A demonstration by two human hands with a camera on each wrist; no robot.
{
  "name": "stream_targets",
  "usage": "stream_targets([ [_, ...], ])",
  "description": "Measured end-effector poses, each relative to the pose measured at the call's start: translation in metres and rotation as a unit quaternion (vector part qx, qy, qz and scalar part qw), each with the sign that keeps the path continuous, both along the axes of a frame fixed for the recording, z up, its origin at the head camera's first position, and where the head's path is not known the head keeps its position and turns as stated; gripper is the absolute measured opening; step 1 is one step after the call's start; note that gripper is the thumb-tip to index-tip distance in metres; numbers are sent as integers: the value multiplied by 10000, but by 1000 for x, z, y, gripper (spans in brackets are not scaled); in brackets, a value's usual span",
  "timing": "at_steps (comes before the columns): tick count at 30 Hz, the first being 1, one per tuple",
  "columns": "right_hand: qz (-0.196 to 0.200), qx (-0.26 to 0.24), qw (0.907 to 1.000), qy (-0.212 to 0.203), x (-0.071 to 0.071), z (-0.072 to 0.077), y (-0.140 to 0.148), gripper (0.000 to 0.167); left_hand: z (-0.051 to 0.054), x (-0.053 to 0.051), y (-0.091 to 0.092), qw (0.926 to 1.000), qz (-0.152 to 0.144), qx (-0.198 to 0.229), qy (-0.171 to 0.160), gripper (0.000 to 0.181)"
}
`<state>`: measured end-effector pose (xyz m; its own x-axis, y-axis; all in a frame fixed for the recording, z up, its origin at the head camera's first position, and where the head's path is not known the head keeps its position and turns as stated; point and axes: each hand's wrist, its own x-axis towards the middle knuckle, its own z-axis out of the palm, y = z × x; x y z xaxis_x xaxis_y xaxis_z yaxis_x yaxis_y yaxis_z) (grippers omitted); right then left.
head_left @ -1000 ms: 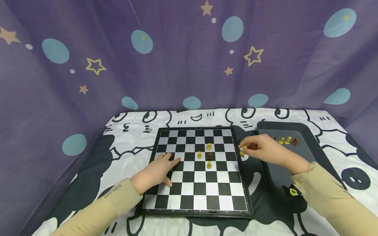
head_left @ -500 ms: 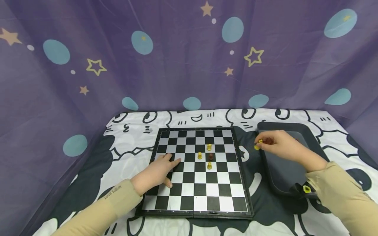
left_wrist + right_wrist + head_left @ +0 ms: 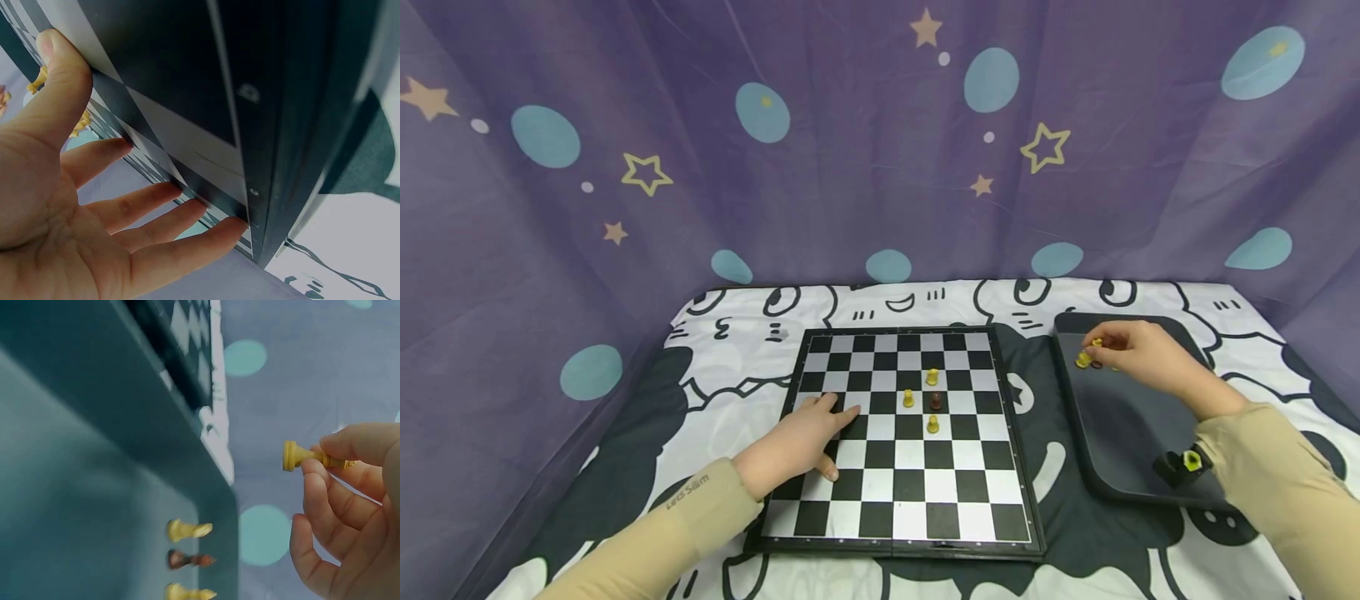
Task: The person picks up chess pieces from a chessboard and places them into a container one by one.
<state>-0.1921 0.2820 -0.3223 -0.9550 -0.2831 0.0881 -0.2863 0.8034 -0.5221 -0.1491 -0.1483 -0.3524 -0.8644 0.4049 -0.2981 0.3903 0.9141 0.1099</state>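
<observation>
My left hand point(image 3: 793, 442) rests on the left side of the black-and-white chessboard point(image 3: 880, 500), fingers spread; its fingertips touch the squares in the left wrist view. Between thumb and fingers, my right hand point(image 3: 1138, 354) pinches a yellow chess piece point(image 3: 300, 455) over the far part of the dark tray point(image 3: 1135, 433). Its top is partly covered by the fingers. On the board, three yellow pieces, one at the back point(image 3: 932, 377), one at left point(image 3: 908, 398) and one at front point(image 3: 933, 424), stand around a dark brown piece point(image 3: 936, 402).
Inside the tray, the right wrist view has a yellow piece point(image 3: 187, 530), a brown piece point(image 3: 189, 559) and another yellow piece point(image 3: 189, 592) in a row. The cartoon-print cloth point(image 3: 835, 575) lies under everything. A purple curtain point(image 3: 850, 192) hangs behind.
My right hand has moved from beside the board's right edge, rightward to over the tray, carrying the yellow chess piece. The left hand and the pieces on the board have stayed put.
</observation>
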Motion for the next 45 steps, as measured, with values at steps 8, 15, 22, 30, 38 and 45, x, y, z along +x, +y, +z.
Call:
stream_targets([
  [8,-168,28,9994,-287,-12,-26,13,22,0,1,-1,10000,-38,55,8,92],
  [15,-62,-28,9992,-400,-21,-40,13,21,0,1,-1,10000,-8,59,43,92],
  [22,128,6,9980,-617,-26,-49,6,17,0,1,0,10000,65,50,-1,93],
  [30,154,289,9977,-593,-27,-54,7,17,-1,0,0,10000,63,25,-20,94],
  [38,85,488,9976,-475,-27,-55,9,16,2,1,0,10000,63,73,-15,93],
  [45,92,588,9971,-473,-24,-57,12,14,1,0,0,10000,26,11,5,94],
])
